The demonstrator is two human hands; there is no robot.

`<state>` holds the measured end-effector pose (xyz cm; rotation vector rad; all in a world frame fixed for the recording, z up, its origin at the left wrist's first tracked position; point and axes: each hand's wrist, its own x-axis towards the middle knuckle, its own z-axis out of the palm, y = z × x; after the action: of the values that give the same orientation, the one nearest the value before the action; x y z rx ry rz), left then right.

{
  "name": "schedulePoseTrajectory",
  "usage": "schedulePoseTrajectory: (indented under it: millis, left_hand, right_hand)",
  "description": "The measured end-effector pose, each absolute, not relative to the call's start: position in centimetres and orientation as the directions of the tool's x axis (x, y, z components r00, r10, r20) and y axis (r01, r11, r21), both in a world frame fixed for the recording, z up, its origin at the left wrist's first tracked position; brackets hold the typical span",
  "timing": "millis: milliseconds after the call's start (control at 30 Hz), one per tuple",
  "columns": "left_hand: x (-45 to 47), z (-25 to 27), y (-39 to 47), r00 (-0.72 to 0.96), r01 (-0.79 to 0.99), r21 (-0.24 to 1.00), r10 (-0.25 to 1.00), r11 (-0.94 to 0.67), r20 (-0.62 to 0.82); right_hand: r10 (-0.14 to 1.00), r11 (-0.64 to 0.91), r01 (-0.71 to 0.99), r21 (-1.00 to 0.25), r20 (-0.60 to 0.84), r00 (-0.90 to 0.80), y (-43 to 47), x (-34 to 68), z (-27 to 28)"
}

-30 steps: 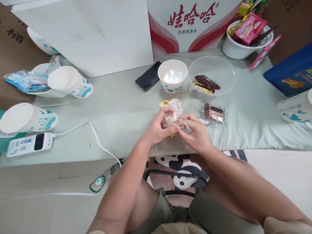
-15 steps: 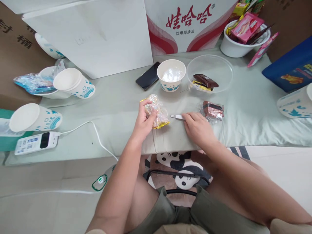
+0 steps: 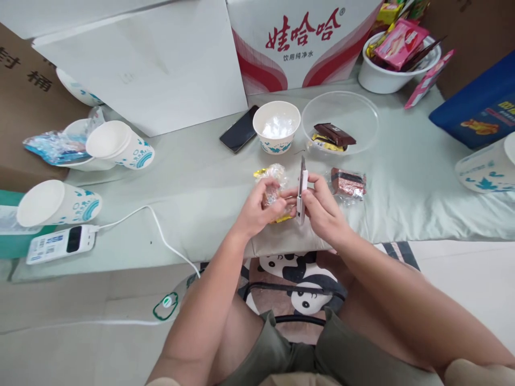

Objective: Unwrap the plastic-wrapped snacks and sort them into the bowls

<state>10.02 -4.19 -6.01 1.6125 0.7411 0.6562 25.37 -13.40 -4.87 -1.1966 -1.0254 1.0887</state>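
Note:
My left hand (image 3: 259, 209) is closed around a crinkly clear snack packet (image 3: 274, 172) with yellow ends, just above the table's front part. Much of the packet is hidden behind the fingers. In my right hand (image 3: 325, 213) is a white utility knife (image 3: 301, 198), held upright with its blade pointing away from me. The left fingertips reach close to the knife; whether they touch it I cannot tell. Right of my right hand lies a reddish-brown snack in clear wrapping (image 3: 348, 183).
Behind my hands stand a paper bowl (image 3: 276, 146) with clear plastic inside and a clear plastic tub (image 3: 370, 120) holding snacks. A phone (image 3: 239, 128) lies beside the bowl. Paper cups (image 3: 137, 147) and a power bank (image 3: 60, 244) with a cable are at left. A snack-filled white bowl (image 3: 382, 78) stands back right.
My right hand has lifted the utility knife off the table and turned it upright. My left hand has moved right with the snack packet, bringing both hands close together.

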Motion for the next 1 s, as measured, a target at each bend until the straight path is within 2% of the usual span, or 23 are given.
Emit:
schedulePoseTrajectory:
  millis: [67, 267, 367, 533, 667, 767, 867, 1000]
  left_hand:
    - [10.2, -6.2, -4.6, 0.670, 0.111, 0.985, 0.742, -0.133, 0.025]
    - [10.4, -6.7, -4.8, 0.549, 0.116, 0.992, 0.835, -0.048, -0.024]
    - [10.4, -6.3, -4.5, 0.506, 0.141, 0.988, 0.862, -0.065, -0.015]
    - [10.3, -6.0, -4.4, 0.503, 0.149, 0.975, 0.861, -0.166, 0.069]
    - [10.3, -6.2, -4.4, 0.512, 0.125, 0.972, 0.852, -0.197, 0.107]
    - [10.2, -6.2, -4.2, 0.442, 0.048, 0.980, 0.884, -0.194, 0.154]
    - [9.9, -6.0, -3.6, 0.332, -0.093, 0.987, 0.931, -0.129, 0.153]
    - [9.2, -5.7, -2.7, 0.181, -0.234, 0.971, 0.984, 0.043, 0.000]
  right_hand:
    - [0.971, 0.049, -0.136, -0.989, 0.015, 0.239, -13.0, 25.5, -5.3]
    - [0.942, 0.061, -0.098, -0.993, 0.025, 0.334, -13.0, 26.2, -5.4]
    - [0.916, 0.015, -0.134, -0.991, -0.040, 0.399, -13.2, 26.4, -4.5]
    - [0.928, -0.205, -0.225, -0.953, -0.262, 0.265, -13.3, 25.8, -3.1]
    - [0.924, -0.268, -0.217, -0.939, -0.315, 0.219, -13.1, 25.2, -3.2]
    - [0.915, -0.326, -0.198, -0.925, -0.361, 0.181, -13.0, 25.1, -3.3]
    - [0.905, -0.394, -0.142, -0.908, -0.410, 0.109, -13.2, 25.0, -3.3]
    - [0.896, -0.442, -0.034, -0.896, -0.443, 0.031, -13.5, 25.5, -3.3]
